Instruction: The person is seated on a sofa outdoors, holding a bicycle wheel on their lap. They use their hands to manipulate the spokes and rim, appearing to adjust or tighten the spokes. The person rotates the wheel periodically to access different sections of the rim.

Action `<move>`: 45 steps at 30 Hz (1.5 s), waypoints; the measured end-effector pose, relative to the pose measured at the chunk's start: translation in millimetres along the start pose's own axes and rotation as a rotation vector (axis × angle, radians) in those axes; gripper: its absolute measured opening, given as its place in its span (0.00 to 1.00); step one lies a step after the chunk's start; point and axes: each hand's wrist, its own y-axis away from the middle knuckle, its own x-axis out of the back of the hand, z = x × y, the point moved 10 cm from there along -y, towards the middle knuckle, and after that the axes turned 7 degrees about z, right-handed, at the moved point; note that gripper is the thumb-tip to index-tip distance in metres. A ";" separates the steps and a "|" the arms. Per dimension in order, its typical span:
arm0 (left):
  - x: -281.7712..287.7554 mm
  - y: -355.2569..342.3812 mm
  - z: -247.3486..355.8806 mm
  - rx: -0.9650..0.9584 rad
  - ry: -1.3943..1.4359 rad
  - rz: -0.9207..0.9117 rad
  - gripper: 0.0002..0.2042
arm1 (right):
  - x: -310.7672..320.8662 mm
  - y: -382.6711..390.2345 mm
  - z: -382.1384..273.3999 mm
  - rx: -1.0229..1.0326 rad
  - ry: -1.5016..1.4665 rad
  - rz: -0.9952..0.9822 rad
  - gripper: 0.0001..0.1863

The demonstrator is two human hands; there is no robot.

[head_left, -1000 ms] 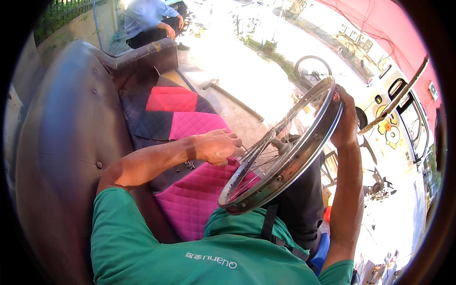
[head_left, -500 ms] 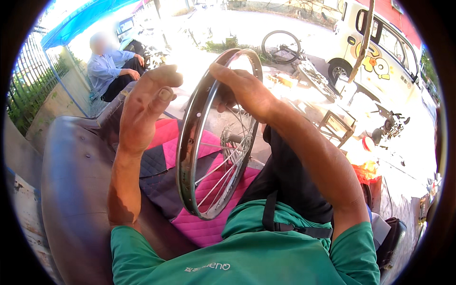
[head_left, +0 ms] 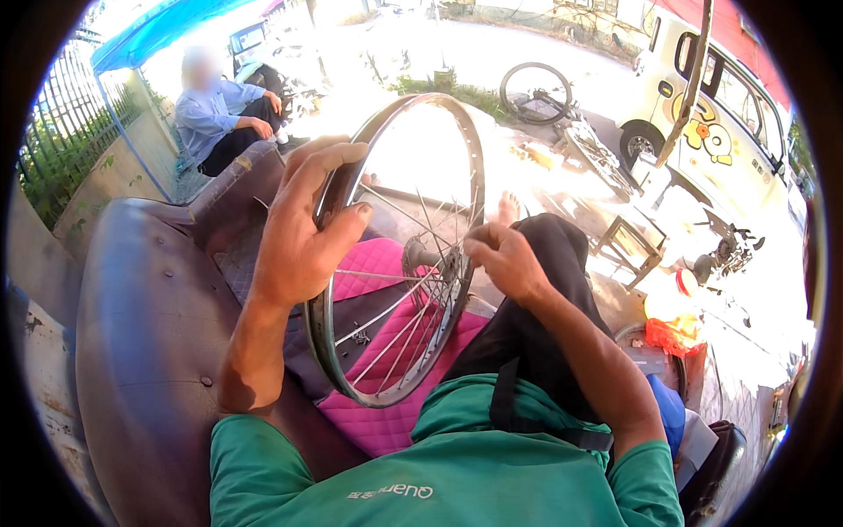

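The left hand (head_left: 307, 233) gripped the spoked wheel (head_left: 428, 257) at its upper-left rim; the right hand (head_left: 511, 262), fingers curled, was at the wheel's right side, its hold impossible to tell. White lettering (head_left: 388, 493) crossed the green shirt (head_left: 492, 452). An orange bag's (head_left: 674, 336) contents were unclear.

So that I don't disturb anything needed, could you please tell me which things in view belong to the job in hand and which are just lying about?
Belonging to the job:
- wheel, with the left hand around its rim and the right hand near its middle
- small metal bits, probably

Apparently just lying or standing about:
- orange bag
- van
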 end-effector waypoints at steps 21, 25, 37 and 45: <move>1.4 7.6 -0.1 0.054 0.197 0.055 0.21 | -35.7 29.2 24.3 0.234 0.432 0.028 0.09; 1.7 7.1 0.0 0.046 0.189 0.050 0.21 | -38.1 33.9 21.3 0.180 0.330 0.066 0.11; 10.7 0.6 -32.0 0.105 0.237 0.035 0.20 | -74.9 53.8 37.0 -0.154 -0.531 -0.013 0.07; 6.1 14.7 -6.7 0.131 0.231 0.088 0.20 | -44.2 45.5 -4.1 -0.052 -0.727 -0.055 0.05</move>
